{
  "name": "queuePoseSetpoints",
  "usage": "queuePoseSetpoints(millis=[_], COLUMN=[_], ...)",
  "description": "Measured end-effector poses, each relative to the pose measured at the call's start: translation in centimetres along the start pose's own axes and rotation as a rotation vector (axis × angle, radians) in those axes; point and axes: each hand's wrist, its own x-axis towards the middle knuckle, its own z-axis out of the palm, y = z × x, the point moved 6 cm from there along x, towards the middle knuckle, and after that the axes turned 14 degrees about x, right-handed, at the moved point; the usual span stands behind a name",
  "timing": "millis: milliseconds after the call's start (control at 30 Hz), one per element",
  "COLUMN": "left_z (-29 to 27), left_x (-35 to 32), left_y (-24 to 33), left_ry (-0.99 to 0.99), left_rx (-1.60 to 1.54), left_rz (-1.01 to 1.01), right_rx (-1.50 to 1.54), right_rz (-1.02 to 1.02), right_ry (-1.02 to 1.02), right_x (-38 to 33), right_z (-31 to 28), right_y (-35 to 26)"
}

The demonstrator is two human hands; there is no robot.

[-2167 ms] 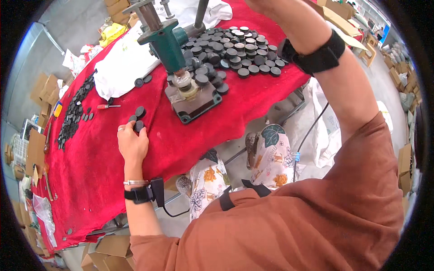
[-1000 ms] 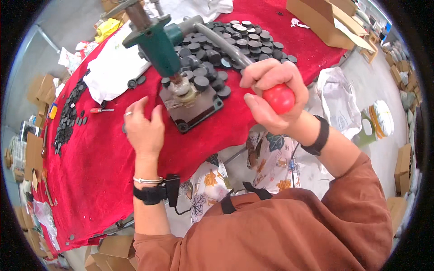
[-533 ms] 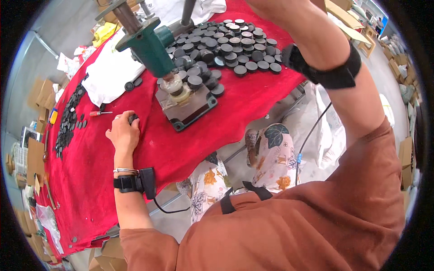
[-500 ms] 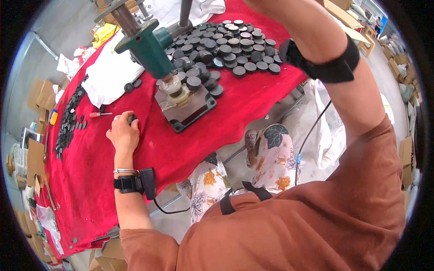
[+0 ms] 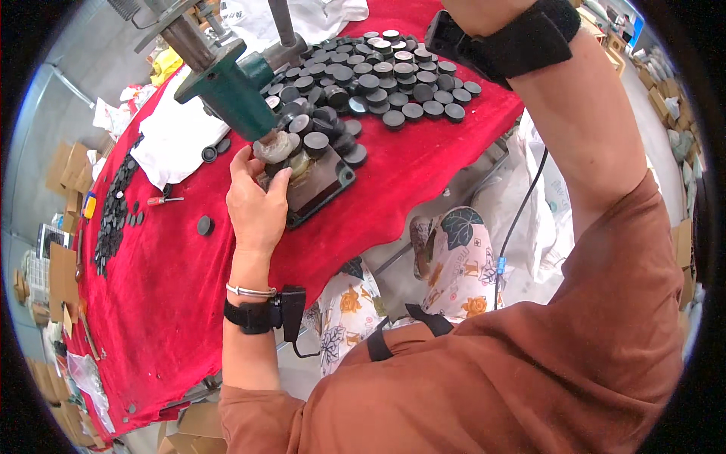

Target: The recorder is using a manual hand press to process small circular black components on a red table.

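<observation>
My left hand is at the press's lower die, thumb and fingers apart in a curve. A dark piece shows between the thumb and fingers, but I cannot make out a firm grip. The green press head stands just above, with a clear-wrapped upper die under it. A metal base plate lies beneath. A loose black disc rests on the red cloth left of this hand. My right forearm reaches up to the top edge; the right hand itself is out of the picture.
Many black discs are heaped behind the press on the red cloth. Smaller dark pieces lie in a long pile at the left, near a red-handled screwdriver and a white cloth bag. Cardboard boxes stand beyond.
My left hand has let go of a black disc on the cloth and moved right to the press die. My right arm has shifted, and its hand stays outside the picture.
</observation>
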Motion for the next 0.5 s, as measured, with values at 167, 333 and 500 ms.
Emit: queuePoseSetpoints(millis=[167, 333, 500], left_z=[1.2, 1.4, 1.4], left_x=[0.9, 0.8, 0.5], left_y=[0.1, -0.1, -0.1], left_ry=[0.055, 0.079, 0.018], left_rx=[-0.142, -0.16, -0.181], left_rz=[0.027, -0.027, -0.07], right_rx=[-0.1, -0.258, -0.619], right_rz=[0.137, -0.008, -0.449], right_ry=[0.066, 0.062, -0.081], right_x=[0.4, -0.1, -4.8], right_z=[-0.3, -0.1, 1.3], right_y=[0.3, -0.8, -1.9])
